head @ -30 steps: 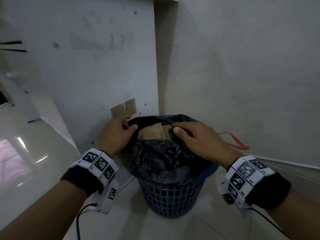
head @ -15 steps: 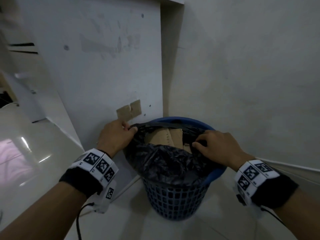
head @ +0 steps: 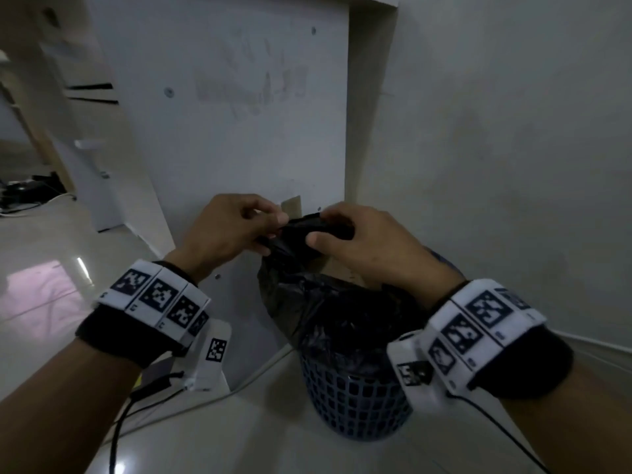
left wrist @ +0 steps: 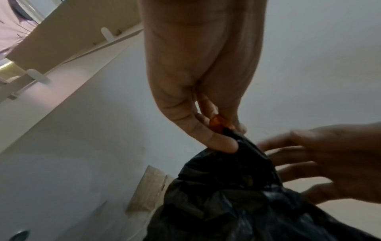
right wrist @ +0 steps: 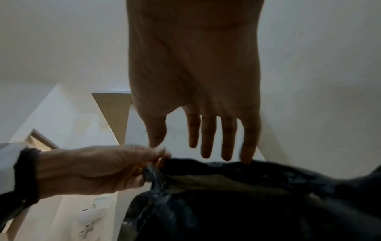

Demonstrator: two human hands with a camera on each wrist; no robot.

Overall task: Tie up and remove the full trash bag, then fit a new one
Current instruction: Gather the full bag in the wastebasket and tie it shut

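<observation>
The black trash bag (head: 328, 302) is sitting in the blue mesh bin (head: 352, 398), its mouth gathered above the rim, brown cardboard (head: 342, 271) showing inside. My left hand (head: 232, 230) is pinching the bunched edge; my right hand (head: 362, 241) is reaching with fingers straight, touching the plastic. White walls (head: 496, 148) are standing behind.

We find no readable words, brand names or numbers in any view. The only markings are black-and-white square code patterns on the white wristbands (head: 154, 297) (head: 478, 323) and on the small white camera housings (head: 213, 354) below each wrist; tiny characters under some squares are too small to read.
</observation>
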